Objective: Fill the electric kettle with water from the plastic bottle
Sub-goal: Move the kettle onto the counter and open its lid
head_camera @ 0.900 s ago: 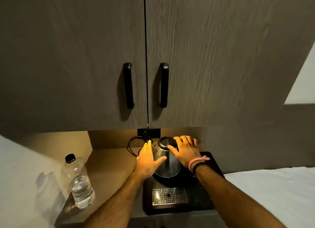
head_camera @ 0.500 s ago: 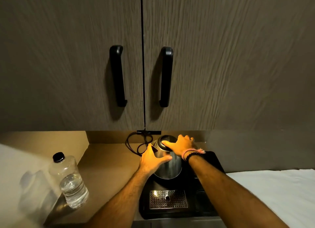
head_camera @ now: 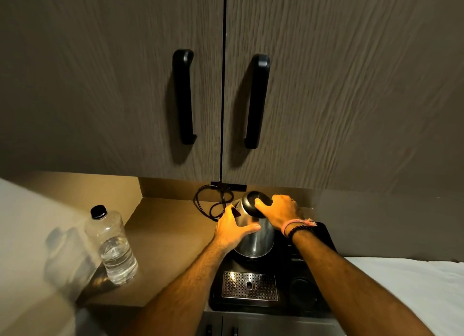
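A steel electric kettle (head_camera: 256, 242) with a black lid stands on a black tray (head_camera: 324, 237) under the wall cabinet. My left hand (head_camera: 232, 229) wraps around the kettle's left side near the spout. My right hand (head_camera: 277, 210) grips the black lid from the right, with bracelets at the wrist. A clear plastic bottle (head_camera: 114, 245) with a black cap, about a third full of water, stands upright on the counter to the left, apart from both hands.
The tray holds a perforated metal drip grate (head_camera: 249, 285) in front of the kettle. A black power cord (head_camera: 213, 205) loops behind the kettle to a socket. Two cabinet doors with black handles (head_camera: 184, 97) hang close overhead. A white surface (head_camera: 401, 285) lies at right.
Both hands have closed in on the kettle: the left now wraps its side and the right clasps the lid. The view has drawn closer to the cabinet.
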The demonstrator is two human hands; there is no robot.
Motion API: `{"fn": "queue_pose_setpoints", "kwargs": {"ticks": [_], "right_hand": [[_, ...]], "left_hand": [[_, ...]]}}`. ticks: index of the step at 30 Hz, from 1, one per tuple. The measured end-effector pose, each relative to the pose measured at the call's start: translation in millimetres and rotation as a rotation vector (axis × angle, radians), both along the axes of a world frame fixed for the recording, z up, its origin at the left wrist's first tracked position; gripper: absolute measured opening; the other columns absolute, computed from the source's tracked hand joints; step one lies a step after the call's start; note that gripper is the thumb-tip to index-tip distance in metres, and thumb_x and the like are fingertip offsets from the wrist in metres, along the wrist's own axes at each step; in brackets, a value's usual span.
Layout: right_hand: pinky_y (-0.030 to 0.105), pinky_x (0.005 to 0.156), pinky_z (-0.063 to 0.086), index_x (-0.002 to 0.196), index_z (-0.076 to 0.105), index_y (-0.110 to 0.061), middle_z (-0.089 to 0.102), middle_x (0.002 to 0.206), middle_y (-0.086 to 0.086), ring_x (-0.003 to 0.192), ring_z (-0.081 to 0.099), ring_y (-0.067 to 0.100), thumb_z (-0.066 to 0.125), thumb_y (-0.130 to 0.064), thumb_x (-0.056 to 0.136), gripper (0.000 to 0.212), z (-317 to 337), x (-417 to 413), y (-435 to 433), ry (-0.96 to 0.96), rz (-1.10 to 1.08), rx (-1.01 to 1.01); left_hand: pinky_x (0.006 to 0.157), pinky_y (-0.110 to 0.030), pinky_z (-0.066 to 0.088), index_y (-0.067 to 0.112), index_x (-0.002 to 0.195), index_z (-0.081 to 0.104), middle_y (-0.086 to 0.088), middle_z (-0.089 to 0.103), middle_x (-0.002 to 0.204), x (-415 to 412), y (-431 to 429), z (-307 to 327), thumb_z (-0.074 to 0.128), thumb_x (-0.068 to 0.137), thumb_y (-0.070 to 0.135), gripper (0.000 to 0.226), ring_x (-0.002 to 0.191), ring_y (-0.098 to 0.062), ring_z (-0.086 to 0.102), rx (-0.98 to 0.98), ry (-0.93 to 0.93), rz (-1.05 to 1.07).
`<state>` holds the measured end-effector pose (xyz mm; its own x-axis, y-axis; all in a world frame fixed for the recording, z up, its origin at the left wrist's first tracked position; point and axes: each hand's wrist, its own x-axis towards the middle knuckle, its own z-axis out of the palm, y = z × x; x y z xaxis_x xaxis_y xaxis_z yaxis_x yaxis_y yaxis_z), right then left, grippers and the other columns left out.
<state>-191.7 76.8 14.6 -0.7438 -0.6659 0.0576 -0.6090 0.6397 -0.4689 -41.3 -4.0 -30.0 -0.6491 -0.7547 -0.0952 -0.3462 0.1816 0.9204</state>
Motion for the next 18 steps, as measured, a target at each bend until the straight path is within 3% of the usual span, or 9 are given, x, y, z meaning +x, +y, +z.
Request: {"fn": "queue_pose_setpoints", "kwargs": {"ticks": [4,7,9,11,14,16,18], "right_hand": [[0.031,0.06,0.036,0.063,0.062,-0.013,0.06,0.067,0.004,0.073,0.061,0.029,0.043,-0.066,0.091,0.063,9,-8,4,-0.102,-0.011,-0.055],[0.04,0.081,0.044,0.098,0.071,-0.007,0.069,0.101,0.017,0.098,0.062,0.037,0.035,-0.059,0.098,0.063,1,-21,11,-0.288,-0.007,-0.114],[0.047,0.091,0.046,0.105,0.069,-0.008,0.069,0.114,0.021,0.102,0.062,0.037,0.036,-0.063,0.095,0.065,-8,-23,20,-0.464,-0.052,-0.244],[0.046,0.092,0.045,0.094,0.068,-0.02,0.069,0.113,0.016,0.099,0.061,0.03,0.036,-0.066,0.093,0.057,-14,-23,24,-0.539,-0.056,-0.321],[0.039,0.081,0.039,0.083,0.061,-0.031,0.062,0.102,0.004,0.082,0.054,0.013,0.035,-0.063,0.097,0.044,-10,-24,24,-0.589,-0.034,-0.311],[0.036,0.085,0.034,0.089,0.06,-0.031,0.059,0.103,0.0,0.082,0.05,0.011,0.032,-0.061,0.099,0.043,-7,-27,23,-0.614,-0.025,-0.292],[0.036,0.091,0.033,0.109,0.06,-0.029,0.057,0.114,0.002,0.098,0.051,0.018,0.029,-0.059,0.101,0.044,-6,-28,23,-0.621,-0.006,-0.278]], "left_hand": [[0.108,-0.044,0.042,0.016,0.152,0.027,-0.006,0.044,0.151,0,-2,-1,0.09,0.061,0.051,0.117,0.136,-0.026,0.044,0.017,-0.016,0.012],[0.111,-0.048,0.041,0.016,0.153,0.025,-0.006,0.043,0.153,1,-5,0,0.092,0.059,0.049,0.12,0.138,-0.027,0.043,0.079,-0.006,0.006],[0.112,-0.051,0.039,0.016,0.154,0.022,-0.006,0.041,0.154,0,-4,0,0.093,0.056,0.048,0.126,0.139,-0.028,0.041,0.111,-0.004,0.002],[0.113,-0.051,0.038,0.016,0.154,0.021,-0.007,0.04,0.154,-2,-2,0,0.095,0.053,0.047,0.13,0.14,-0.029,0.04,0.117,0.008,0.023],[0.111,-0.05,0.041,0.016,0.152,0.026,-0.007,0.044,0.151,-4,1,0,0.095,0.055,0.042,0.123,0.136,-0.028,0.044,0.125,0.045,0.063],[0.109,-0.05,0.042,0.017,0.151,0.028,-0.006,0.047,0.148,-6,1,1,0.096,0.056,0.039,0.119,0.134,-0.027,0.046,0.126,0.073,0.066],[0.108,-0.047,0.044,0.018,0.15,0.03,-0.005,0.049,0.145,-4,1,1,0.096,0.056,0.038,0.116,0.132,-0.026,0.048,0.124,0.105,0.069]]}}
